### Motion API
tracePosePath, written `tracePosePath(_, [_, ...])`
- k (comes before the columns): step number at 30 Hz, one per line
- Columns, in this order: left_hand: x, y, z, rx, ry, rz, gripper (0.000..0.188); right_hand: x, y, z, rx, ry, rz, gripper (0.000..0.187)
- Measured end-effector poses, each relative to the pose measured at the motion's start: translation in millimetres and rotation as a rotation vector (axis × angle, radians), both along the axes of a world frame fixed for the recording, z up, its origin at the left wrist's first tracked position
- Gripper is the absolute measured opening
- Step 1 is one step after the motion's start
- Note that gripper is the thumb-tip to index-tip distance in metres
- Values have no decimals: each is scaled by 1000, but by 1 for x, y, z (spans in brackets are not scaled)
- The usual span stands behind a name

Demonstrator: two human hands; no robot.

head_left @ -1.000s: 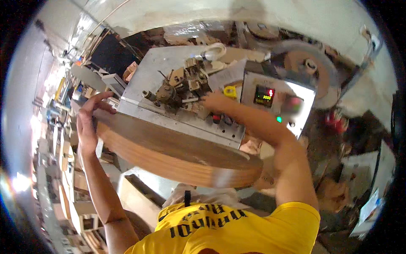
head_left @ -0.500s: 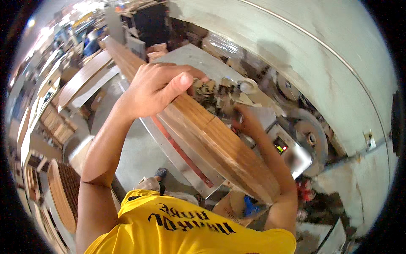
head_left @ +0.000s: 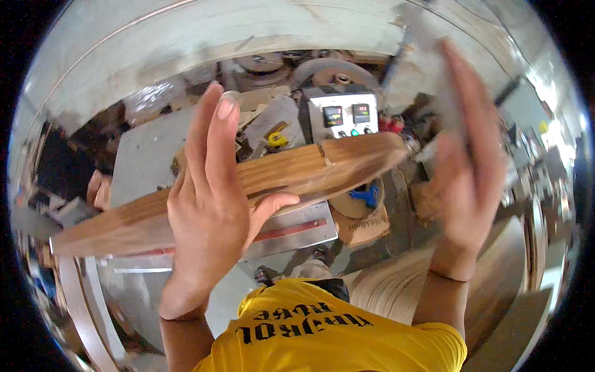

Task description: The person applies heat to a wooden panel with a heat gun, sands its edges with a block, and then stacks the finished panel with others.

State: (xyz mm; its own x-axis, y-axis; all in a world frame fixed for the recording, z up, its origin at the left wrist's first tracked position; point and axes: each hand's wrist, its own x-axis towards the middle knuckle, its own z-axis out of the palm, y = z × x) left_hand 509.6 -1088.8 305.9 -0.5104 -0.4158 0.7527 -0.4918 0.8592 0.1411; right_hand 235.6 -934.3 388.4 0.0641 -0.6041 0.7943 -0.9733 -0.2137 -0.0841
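A long wooden piece (head_left: pixel 285 170) with tapered ends and a seam near its right end lies across the metal table. My left hand (head_left: pixel 214 192) is over its middle, fingers stretched up and thumb out to the right along the wood. Whether that palm touches it is hidden. To the right of the wood my right hand (head_left: pixel 468 167) is raised, fingers extended and smeared by motion, apart from the piece. Behind the wood stands a white control box (head_left: pixel 343 111) with two small displays. A yellow tape measure (head_left: pixel 277 139) sits between them.
The metal table (head_left: pixel 145 152) carries a red strip (head_left: pixel 291 229) along its near side. A cardboard box (head_left: pixel 365 228) with a blue item (head_left: pixel 365 195) stands below its right end. Curved stacked wood sheets (head_left: pixel 396 276) are at lower right. A pale wall (head_left: pixel 186 37) runs behind.
The view has turned, so the wood now lies nearly crosswise. My left hand has opened from lying over the wood's edge. My right hand has come from behind the wood to its right, raised.
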Motion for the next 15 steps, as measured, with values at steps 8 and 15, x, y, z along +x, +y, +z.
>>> tracePosePath(8, [9,-8,10,73,36,-217,125,129,-3,-31,137,-61,-149,67])
tracePosePath(15, [13,-10,6,-58,-197,-98,91,77,-17,-64,162,-126,-431,60])
